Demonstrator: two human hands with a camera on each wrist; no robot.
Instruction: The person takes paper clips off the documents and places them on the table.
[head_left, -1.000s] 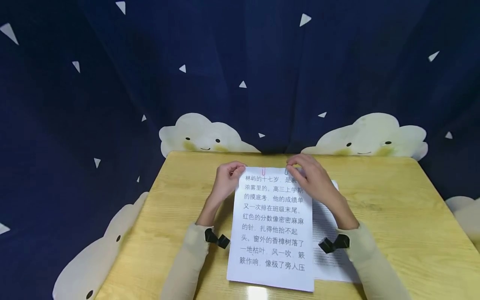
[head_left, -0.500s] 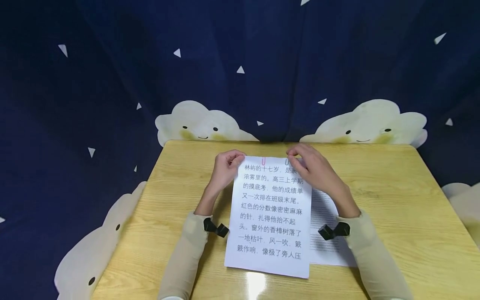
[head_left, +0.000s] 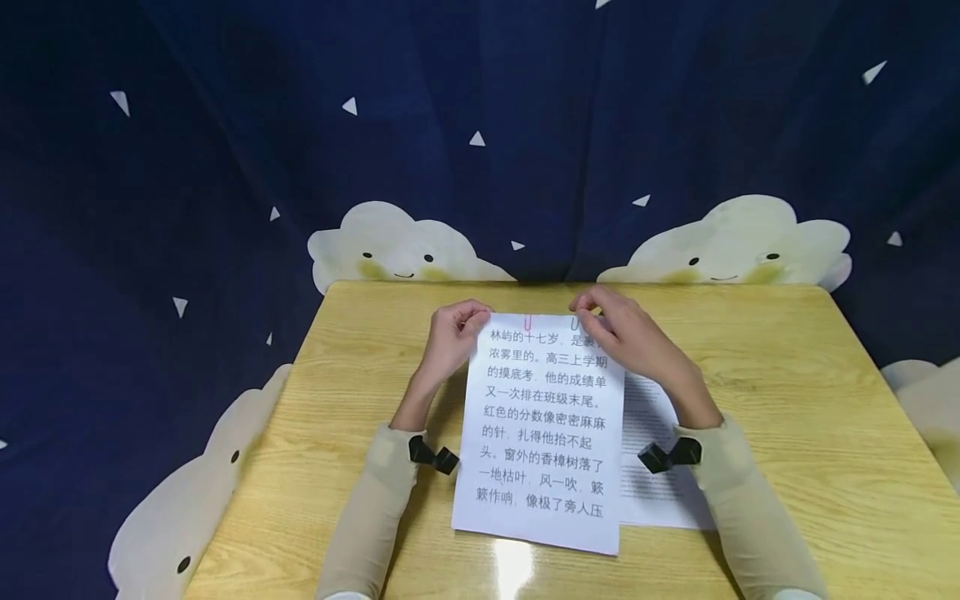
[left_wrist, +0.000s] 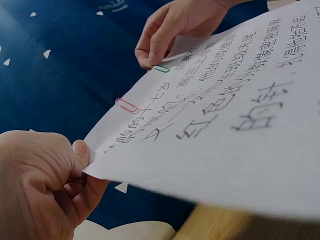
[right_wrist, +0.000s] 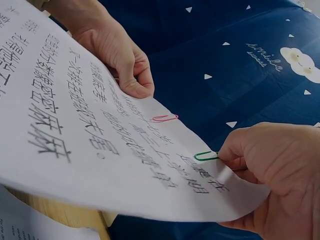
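Note:
A white sheet of paper (head_left: pixel 540 433) with large printed Chinese characters is held up above the table. My left hand (head_left: pixel 453 337) pinches its top left corner between thumb and fingers. Along the top edge sit two paper clips: a pink paper clip (right_wrist: pixel 165 118) nearer the left hand and a green paper clip (right_wrist: pixel 205 156) to its right. With thumb and fingers, my right hand (head_left: pixel 626 337) pinches the outer end of the green clip at the paper's edge. Some of its fingers are hidden behind the sheet.
Under and right of the held sheet, another printed page (head_left: pixel 652 450) with small text lies on the wooden table (head_left: pixel 780 400). A dark blue curtain (head_left: pixel 465 183) with clouds and triangles hangs behind the table.
The head view has tilted down, so everything sits higher in the frame. Both hands, the sheet and the clips keep nearly the same places relative to one another.

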